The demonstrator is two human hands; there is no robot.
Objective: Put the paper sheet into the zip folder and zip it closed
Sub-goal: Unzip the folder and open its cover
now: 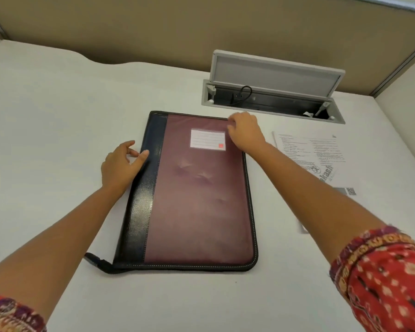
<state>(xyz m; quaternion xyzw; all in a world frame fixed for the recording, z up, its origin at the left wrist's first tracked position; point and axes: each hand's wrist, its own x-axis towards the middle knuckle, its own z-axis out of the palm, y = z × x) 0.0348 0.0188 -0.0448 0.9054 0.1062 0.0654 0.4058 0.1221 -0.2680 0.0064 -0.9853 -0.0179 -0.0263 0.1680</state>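
Zip folder (197, 192) lies flat, long axis running away from the person, spine on left. R hand (246, 133) curled at far-right corner, grip unclear tbh. L hand (120, 164) relaxed, thumb touching spine. Paper sheet (316, 159) just right of it.

The right hand (246, 134) is blurred at its fingertips, which cover the folder's (197, 192) far right corner, so whether they pinch a zip pull cannot be told. The right forearm hides the near left part of the sheet (321, 152); its print is too small to read. Both sleeves (388, 279) are cut off by the bottom edge. The inside of the open cable box (273, 101) is dark and unclear
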